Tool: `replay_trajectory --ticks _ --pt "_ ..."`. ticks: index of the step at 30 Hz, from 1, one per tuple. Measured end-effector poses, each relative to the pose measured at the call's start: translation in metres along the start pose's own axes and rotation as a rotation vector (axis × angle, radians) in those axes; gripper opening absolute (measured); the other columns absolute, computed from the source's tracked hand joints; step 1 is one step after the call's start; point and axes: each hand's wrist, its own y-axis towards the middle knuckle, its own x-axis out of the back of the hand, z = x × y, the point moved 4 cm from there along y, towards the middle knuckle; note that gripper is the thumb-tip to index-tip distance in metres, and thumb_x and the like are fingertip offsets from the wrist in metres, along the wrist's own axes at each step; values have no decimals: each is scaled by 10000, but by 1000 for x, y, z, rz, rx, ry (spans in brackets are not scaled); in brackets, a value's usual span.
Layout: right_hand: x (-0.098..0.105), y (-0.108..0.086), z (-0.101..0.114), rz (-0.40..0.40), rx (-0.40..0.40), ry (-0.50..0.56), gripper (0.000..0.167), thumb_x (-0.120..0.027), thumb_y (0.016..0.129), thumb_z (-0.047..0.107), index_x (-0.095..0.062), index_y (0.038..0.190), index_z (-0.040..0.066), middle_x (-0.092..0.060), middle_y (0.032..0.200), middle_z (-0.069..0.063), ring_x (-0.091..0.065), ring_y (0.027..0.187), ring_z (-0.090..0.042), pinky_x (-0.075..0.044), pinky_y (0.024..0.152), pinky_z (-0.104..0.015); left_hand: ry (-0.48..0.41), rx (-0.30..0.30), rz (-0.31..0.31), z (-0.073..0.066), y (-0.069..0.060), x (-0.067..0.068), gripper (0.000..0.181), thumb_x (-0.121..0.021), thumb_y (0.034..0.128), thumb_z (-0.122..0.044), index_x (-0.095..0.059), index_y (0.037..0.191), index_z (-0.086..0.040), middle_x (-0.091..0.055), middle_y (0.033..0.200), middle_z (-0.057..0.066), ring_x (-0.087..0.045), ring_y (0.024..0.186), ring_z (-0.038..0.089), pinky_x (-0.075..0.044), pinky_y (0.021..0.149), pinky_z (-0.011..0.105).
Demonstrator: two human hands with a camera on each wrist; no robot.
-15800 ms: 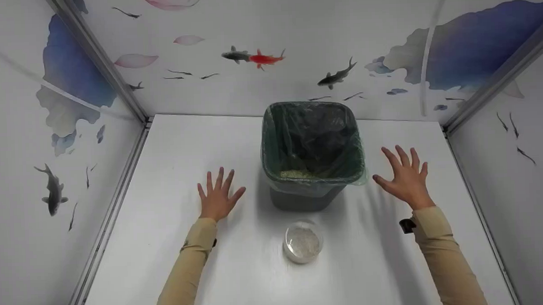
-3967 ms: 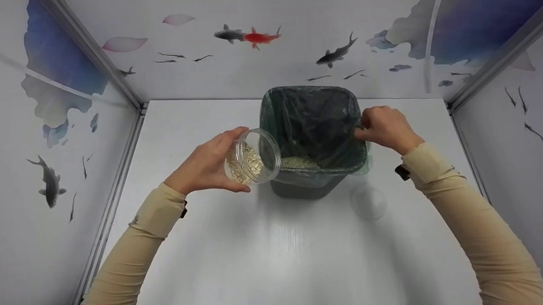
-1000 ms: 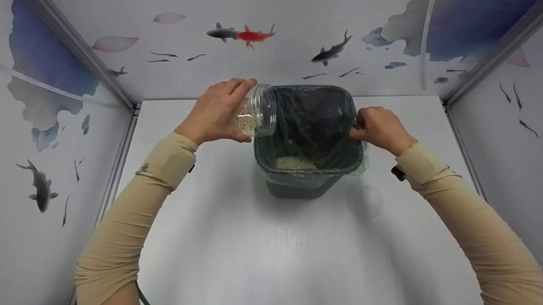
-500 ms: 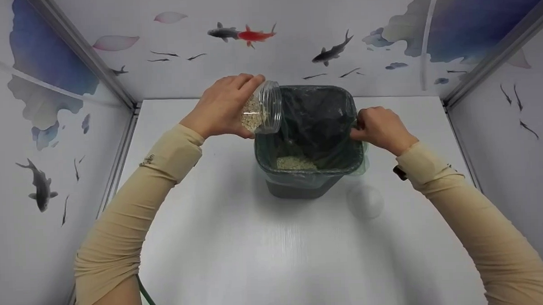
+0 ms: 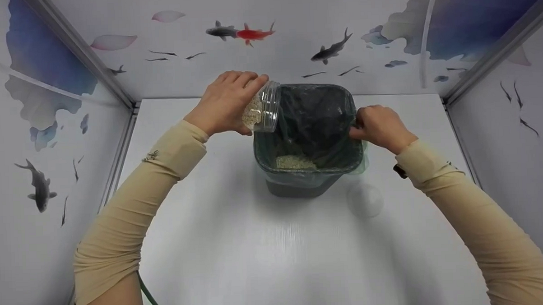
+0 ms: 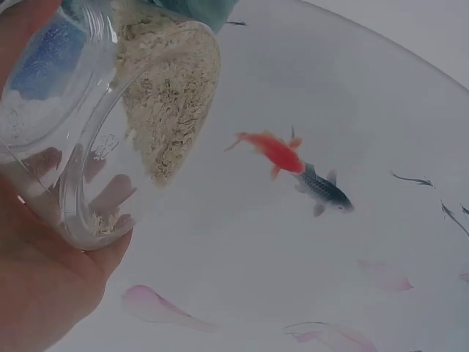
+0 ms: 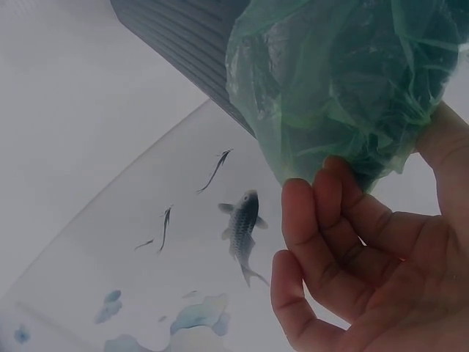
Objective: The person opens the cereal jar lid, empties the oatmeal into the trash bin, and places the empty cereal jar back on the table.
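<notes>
My left hand (image 5: 222, 102) grips a clear jar (image 5: 271, 108) tipped on its side at the left rim of a dark bin (image 5: 295, 188). Pale flakes (image 6: 167, 95), like oats, are heaped in the jar, as the left wrist view shows. A few cling to the jar wall. The jar's mouth faces right, over the bin's opening. Across the bin, my right hand (image 5: 383, 128) grips the right rim and the green plastic bag (image 7: 330, 88) lining it. Similar pale flakes (image 5: 296, 162) lie inside the bin.
A clear round lid (image 5: 366, 201) lies on the white table (image 5: 275, 260), right of the bin. Printed walls (image 5: 183, 74) close in the back and both sides. A green cord (image 5: 151, 299) runs by my left elbow.
Since the earliest frame, the jar has come off the table, its lid now apart. Lately my left hand has lifted and tipped it at the rim. The right hand keeps its grip on the rim.
</notes>
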Motion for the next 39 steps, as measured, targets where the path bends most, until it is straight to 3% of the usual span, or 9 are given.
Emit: replay_trajectory --ticks 9,18,32,39 --pt "0 -1 2 1 17 18 311 -562 783 73 -357 557 134 -257 526 44 -236 490 -133 -206 467 -313 61 -6 -8 -4 3 0 1114 -938 574 -388 -347 1461 -62 -441 1392 179 -398 1282 349 -243 1113 450" --pt "-1 0 0 -8 12 3 288 -605 800 107 -412 587 109 -322 540 25 -325 490 -164 -253 469 -326 135 -21 -20 -10 5 0 1093 -934 585 -386 -342 1455 -91 -434 1393 173 -387 1279 347 -240 1114 457" --pt "-2 -1 0 -18 4 1 269 -619 806 114 -440 607 88 -362 549 9 -364 498 -179 -283 475 -334 183 -39 -117 -16 2 -6 1053 -949 572 -337 -370 1416 -92 -463 1360 171 -419 1248 352 -263 1104 465" --pt "-2 -3 -2 -11 -31 8 232 -644 806 131 -488 653 53 -440 604 -42 -427 537 -224 -340 497 -372 252 -9 -185 -21 1 -6 1002 -933 592 -374 -392 1391 -103 -473 1343 166 -431 1244 358 -281 1092 457"
